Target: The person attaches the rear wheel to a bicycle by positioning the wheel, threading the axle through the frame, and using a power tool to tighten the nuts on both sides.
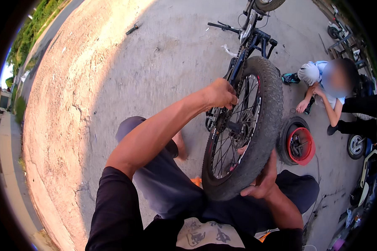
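Observation:
A dark bicycle (259, 42) lies in front of me, its wide knobby tyre (264, 113) between my bent knees, with spokes and a brake disc visible. My left hand (221, 94) is closed at the upper left of that wheel, beside the frame and spokes; what its fingers hold is too small to make out. My right hand (262, 180) grips the lower right part of the tyre from outside, thumb on the tread and some fingertips showing through the spokes.
A person (322, 79) squats at right, another's dark-clad legs beside them. Near them sit a red bowl (308, 152) with tools and a dark tyre (285, 138). Scooters (360, 175) line the right edge. A small dark object (132, 29) lies on the concrete (163, 58) at upper left.

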Demonstrator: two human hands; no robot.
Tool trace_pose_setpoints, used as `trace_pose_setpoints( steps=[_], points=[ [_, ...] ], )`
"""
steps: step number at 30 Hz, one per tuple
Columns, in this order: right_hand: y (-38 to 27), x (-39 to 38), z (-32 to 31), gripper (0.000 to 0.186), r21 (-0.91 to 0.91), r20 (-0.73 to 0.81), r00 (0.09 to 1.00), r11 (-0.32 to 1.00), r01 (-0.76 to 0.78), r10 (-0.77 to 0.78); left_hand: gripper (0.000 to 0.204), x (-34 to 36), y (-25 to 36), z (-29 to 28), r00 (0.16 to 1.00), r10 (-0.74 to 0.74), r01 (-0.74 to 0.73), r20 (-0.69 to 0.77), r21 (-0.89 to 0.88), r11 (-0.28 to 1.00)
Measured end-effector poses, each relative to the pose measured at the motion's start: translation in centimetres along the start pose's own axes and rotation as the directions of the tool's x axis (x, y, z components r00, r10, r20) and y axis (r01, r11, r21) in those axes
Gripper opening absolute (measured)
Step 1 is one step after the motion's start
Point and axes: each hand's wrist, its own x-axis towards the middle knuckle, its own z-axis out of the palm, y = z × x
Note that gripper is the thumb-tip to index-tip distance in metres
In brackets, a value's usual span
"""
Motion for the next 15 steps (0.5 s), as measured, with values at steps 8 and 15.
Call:
trace_pose_setpoints(
  steps=[8,15],
  points=[
    [-0.2,0.1,0.3,0.135,-0.112,-0.017,1.0,0.994,-0.009,0.007,0.024,-3.1,-2.8,0.7,0.999,0.042,-0.04,-0.013,0.093,0.995],
    [-0.4,0.1,0.0,0.143,-0.039,0.037,0.998,0.998,-0.04,0.042,0.018,-5.2,-3.3,0.5,0.998,0.047,-0.047,0.036,-0.014,0.999]
  ],
)
